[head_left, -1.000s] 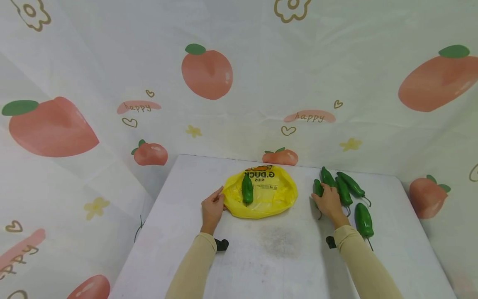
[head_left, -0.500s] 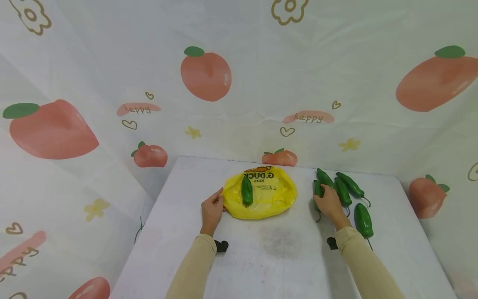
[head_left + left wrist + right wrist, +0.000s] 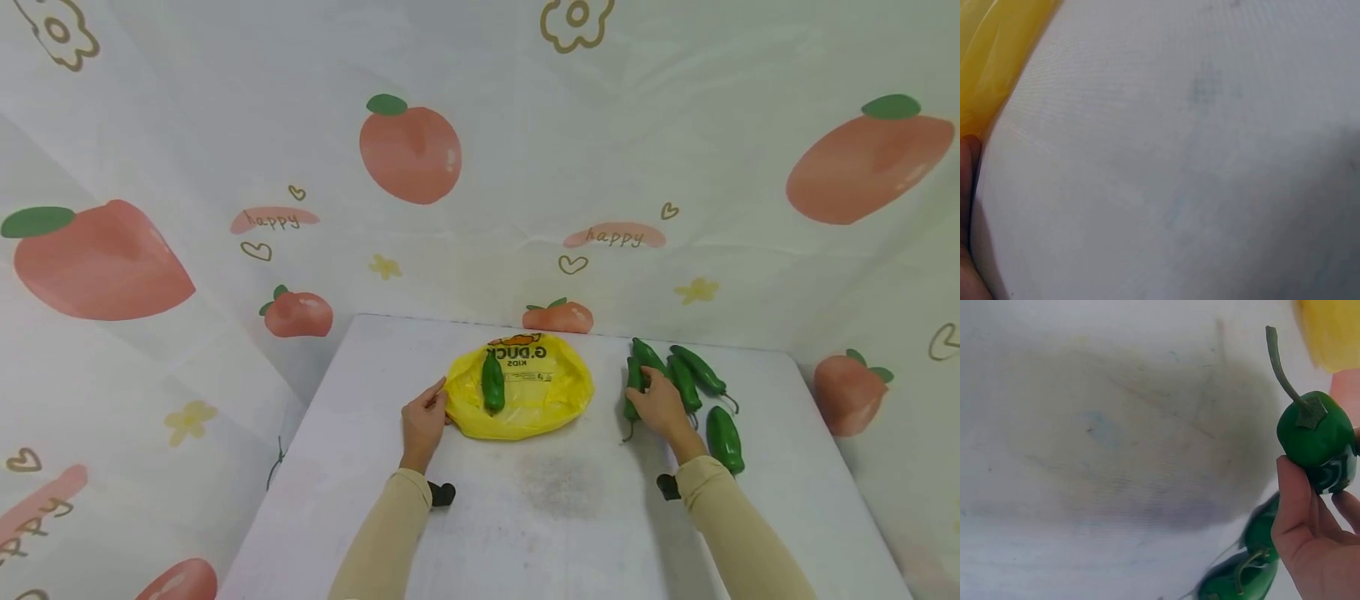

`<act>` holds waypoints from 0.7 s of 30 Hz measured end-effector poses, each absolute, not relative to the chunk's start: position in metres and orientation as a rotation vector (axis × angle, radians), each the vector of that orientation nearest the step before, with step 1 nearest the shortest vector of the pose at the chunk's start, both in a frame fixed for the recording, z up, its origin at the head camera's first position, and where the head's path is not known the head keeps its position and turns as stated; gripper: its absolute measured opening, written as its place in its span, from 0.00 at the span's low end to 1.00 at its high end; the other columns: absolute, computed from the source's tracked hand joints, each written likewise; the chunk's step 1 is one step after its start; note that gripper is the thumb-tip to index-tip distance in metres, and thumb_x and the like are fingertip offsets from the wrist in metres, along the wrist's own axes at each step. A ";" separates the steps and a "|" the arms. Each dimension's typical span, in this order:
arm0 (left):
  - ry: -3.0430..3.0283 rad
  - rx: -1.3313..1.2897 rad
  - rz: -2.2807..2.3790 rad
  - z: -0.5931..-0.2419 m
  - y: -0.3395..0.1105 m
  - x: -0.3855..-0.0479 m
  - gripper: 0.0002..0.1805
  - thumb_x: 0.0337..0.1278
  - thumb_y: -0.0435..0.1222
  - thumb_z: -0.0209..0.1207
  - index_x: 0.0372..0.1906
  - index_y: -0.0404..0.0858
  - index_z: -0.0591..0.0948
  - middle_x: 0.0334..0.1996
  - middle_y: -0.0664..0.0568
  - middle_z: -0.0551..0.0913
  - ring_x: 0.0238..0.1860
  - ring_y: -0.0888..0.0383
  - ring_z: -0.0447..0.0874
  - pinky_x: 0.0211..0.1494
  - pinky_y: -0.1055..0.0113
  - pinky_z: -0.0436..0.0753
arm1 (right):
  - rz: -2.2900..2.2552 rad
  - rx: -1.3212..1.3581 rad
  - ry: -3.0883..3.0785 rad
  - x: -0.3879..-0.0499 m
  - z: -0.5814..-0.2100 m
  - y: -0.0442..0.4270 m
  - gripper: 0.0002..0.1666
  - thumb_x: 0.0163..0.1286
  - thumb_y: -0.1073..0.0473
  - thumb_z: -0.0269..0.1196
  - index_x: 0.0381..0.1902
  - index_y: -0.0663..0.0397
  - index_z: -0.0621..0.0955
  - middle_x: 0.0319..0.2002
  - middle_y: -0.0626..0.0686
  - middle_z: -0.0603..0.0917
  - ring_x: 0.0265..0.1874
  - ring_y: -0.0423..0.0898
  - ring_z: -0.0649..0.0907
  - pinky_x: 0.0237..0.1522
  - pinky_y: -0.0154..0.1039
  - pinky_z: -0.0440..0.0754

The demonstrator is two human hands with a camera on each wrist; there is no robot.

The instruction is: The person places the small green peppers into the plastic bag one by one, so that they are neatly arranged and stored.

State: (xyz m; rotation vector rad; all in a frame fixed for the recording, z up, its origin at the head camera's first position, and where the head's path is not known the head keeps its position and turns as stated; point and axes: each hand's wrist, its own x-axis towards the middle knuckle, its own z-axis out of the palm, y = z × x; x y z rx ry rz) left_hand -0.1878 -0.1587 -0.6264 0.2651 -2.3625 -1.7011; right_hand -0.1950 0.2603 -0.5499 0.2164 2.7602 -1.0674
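Note:
A yellow plastic bag [image 3: 540, 417] with dark lettering lies open-mouthed on the white table, and one green pepper [image 3: 492, 383] is in its mouth. My left hand [image 3: 423, 425] pinches the bag's left rim; the left wrist view catches just a bit of that hand [image 3: 967, 187] beside the yellow plastic [image 3: 997, 56]. To the right, my right hand [image 3: 660, 406] holds a green chili pepper [image 3: 633, 383] between thumb and fingers. Seen from the right wrist, the held pepper [image 3: 1313, 431] points its stem toward the camera, gripped by the right hand [image 3: 1316, 550].
Several more green peppers lie near the right hand: one behind it [image 3: 649, 354], one beside it [image 3: 684, 385], one farther right [image 3: 697, 367] and one nearer me [image 3: 724, 440]. A printed cloth wall [image 3: 480, 275] rises behind the table [image 3: 525, 533].
The held pepper shifts slightly left, its stem swinging leftward. The pepper just behind the right hand is also displaced a little left. The left hand stays at the bag's rim.

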 end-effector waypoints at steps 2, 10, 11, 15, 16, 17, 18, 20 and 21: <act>-2.361 0.258 -1.687 -0.626 -0.159 -0.188 0.17 0.70 0.40 0.60 0.60 0.52 0.85 0.34 0.45 0.90 0.19 0.59 0.81 0.25 0.70 0.83 | -1.067 0.215 2.753 -0.195 -0.548 0.260 0.42 0.76 0.53 0.52 0.78 0.73 0.54 0.71 0.76 0.66 0.69 0.71 0.70 0.68 0.65 0.71; -2.341 0.260 -1.718 -0.625 -0.159 -0.187 0.17 0.70 0.39 0.60 0.60 0.51 0.86 0.35 0.44 0.90 0.20 0.59 0.81 0.25 0.71 0.83 | -1.176 0.305 2.674 -0.199 -0.537 0.257 0.44 0.76 0.49 0.53 0.80 0.63 0.54 0.73 0.73 0.66 0.72 0.70 0.66 0.68 0.63 0.73; -2.341 0.260 -1.723 -0.625 -0.159 -0.187 0.17 0.70 0.39 0.60 0.60 0.51 0.85 0.35 0.44 0.90 0.20 0.59 0.81 0.25 0.71 0.83 | -1.182 0.303 2.670 -0.199 -0.536 0.257 0.44 0.76 0.48 0.54 0.80 0.63 0.54 0.73 0.72 0.66 0.72 0.70 0.67 0.68 0.62 0.74; -2.326 0.252 -1.735 -0.626 -0.159 -0.187 0.17 0.70 0.39 0.60 0.60 0.51 0.86 0.36 0.44 0.91 0.19 0.58 0.82 0.24 0.71 0.83 | -1.219 0.277 2.662 -0.200 -0.532 0.255 0.43 0.76 0.48 0.54 0.80 0.61 0.55 0.74 0.71 0.67 0.72 0.69 0.68 0.64 0.59 0.79; -2.322 0.247 -1.736 -0.627 -0.160 -0.188 0.17 0.70 0.39 0.60 0.60 0.51 0.86 0.36 0.44 0.91 0.19 0.58 0.82 0.24 0.71 0.83 | -1.223 0.273 2.665 -0.200 -0.531 0.254 0.43 0.76 0.48 0.55 0.80 0.60 0.56 0.74 0.71 0.67 0.72 0.68 0.68 0.63 0.59 0.80; -2.320 0.243 -1.736 -0.627 -0.160 -0.188 0.17 0.70 0.39 0.60 0.60 0.51 0.86 0.36 0.44 0.91 0.19 0.58 0.82 0.24 0.71 0.83 | -1.229 0.267 2.667 -0.200 -0.530 0.254 0.42 0.76 0.48 0.55 0.80 0.60 0.56 0.74 0.70 0.67 0.72 0.68 0.68 0.62 0.58 0.81; -2.318 0.239 -1.734 -0.627 -0.160 -0.188 0.17 0.70 0.39 0.60 0.60 0.51 0.86 0.35 0.44 0.91 0.19 0.58 0.82 0.24 0.71 0.83 | -1.236 0.263 2.668 -0.200 -0.530 0.254 0.42 0.76 0.48 0.55 0.80 0.59 0.57 0.74 0.70 0.67 0.72 0.68 0.68 0.61 0.57 0.82; -2.319 0.235 -1.729 -0.627 -0.160 -0.188 0.17 0.70 0.39 0.60 0.60 0.51 0.86 0.35 0.44 0.91 0.19 0.58 0.82 0.24 0.71 0.83 | -1.248 0.256 2.669 -0.200 -0.528 0.253 0.42 0.76 0.49 0.55 0.80 0.59 0.57 0.74 0.70 0.67 0.72 0.68 0.68 0.58 0.55 0.84; -2.320 0.233 -1.725 -0.628 -0.160 -0.188 0.17 0.70 0.39 0.60 0.60 0.51 0.86 0.35 0.44 0.91 0.19 0.57 0.81 0.24 0.71 0.83 | -1.259 0.254 2.667 -0.200 -0.527 0.252 0.41 0.77 0.49 0.55 0.80 0.58 0.58 0.74 0.70 0.67 0.72 0.67 0.69 0.57 0.54 0.86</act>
